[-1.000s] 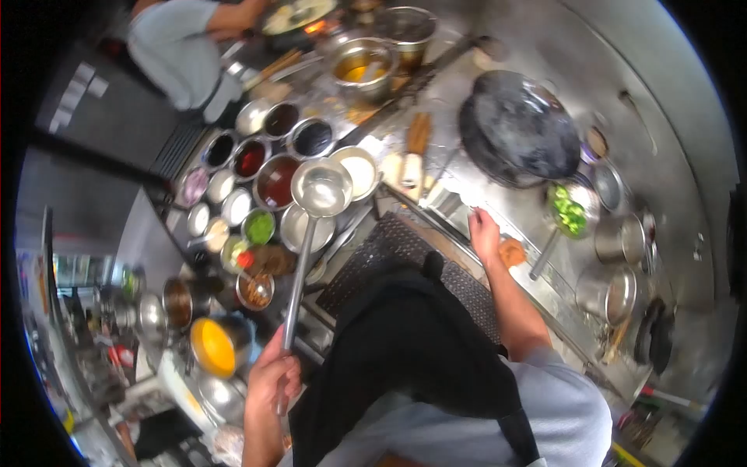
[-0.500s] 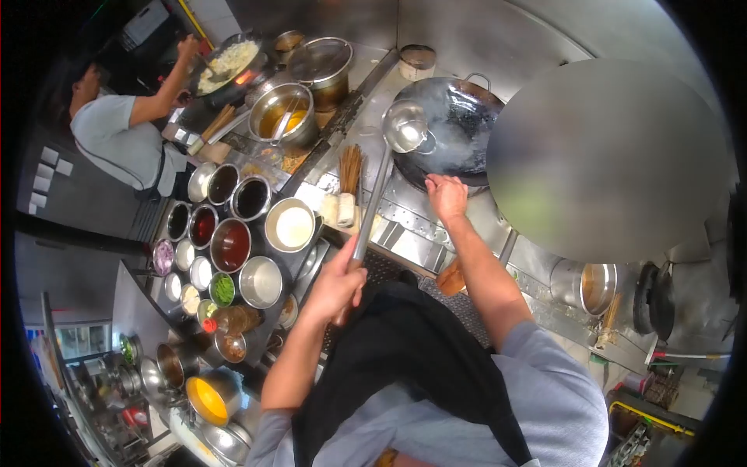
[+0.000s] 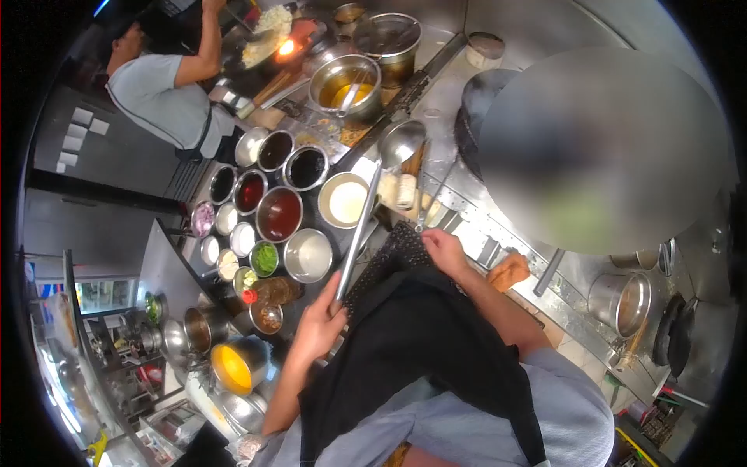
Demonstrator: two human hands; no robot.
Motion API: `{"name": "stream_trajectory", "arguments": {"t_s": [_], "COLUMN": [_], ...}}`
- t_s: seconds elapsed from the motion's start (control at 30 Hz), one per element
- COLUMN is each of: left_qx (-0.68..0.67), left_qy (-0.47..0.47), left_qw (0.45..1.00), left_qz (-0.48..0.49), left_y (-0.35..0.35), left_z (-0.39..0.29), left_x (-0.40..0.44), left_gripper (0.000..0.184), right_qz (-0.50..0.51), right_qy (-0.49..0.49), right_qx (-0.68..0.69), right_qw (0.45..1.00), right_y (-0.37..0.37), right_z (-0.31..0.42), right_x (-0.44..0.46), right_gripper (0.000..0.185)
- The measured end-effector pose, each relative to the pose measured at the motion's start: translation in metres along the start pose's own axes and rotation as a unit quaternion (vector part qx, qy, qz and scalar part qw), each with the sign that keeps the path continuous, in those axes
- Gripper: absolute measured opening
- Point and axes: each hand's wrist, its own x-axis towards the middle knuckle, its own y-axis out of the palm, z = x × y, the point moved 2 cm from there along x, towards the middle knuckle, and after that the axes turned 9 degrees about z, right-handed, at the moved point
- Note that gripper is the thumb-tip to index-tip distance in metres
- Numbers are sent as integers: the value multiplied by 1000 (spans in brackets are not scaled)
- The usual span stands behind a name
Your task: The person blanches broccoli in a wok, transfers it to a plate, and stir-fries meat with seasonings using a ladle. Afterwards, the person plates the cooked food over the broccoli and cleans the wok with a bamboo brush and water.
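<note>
My left hand (image 3: pixel 320 317) is wrapped round the handle of a long metal ladle (image 3: pixel 362 226). The ladle's bowl is up beside a bamboo brush (image 3: pixel 415 159), over the counter's edge. Near the front edge of the stove, my right hand (image 3: pixel 445 251) has its fingers curled at the ring end of a thin metal tool (image 3: pixel 427 198). Behind it stands a black wok (image 3: pixel 471 117), partly covered by a grey blur. An orange cloth (image 3: pixel 509 272) lies to the right of my right hand.
Sauce pots (image 3: pixel 279 214) and small bowls stand at the left. An oil pot (image 3: pixel 345 87) and a lidded pot (image 3: pixel 387 48) are at the back. A co-worker (image 3: pixel 159 78) is at a flaming wok, upper left. A steel pot (image 3: pixel 619 302) sits at the right.
The ladle has moved from above the wok to the left, beside the brush. My right hand has drawn back from the wok's rim toward my body. The view has shifted.
</note>
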Motion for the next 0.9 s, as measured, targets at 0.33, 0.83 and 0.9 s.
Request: {"name": "stream_trajectory", "arguments": {"t_s": [0.33, 0.83, 0.9], "left_qx": [196, 282, 306], "left_qy": [-10, -1, 5], "left_qw": [978, 958, 952], "left_qz": [-70, -51, -26], "left_y": [-53, -58, -55], "left_z": [89, 117, 125], "left_x": [-19, 0, 0], "left_gripper": [68, 72, 73], "right_qz": [191, 80, 67], "right_qy": [251, 272, 277], "right_qx": [209, 297, 300], "right_qw": [926, 912, 910], "right_y": [151, 182, 185], "right_z": [-5, 10, 12], "right_x": [115, 122, 124], "right_gripper": [30, 20, 19]}}
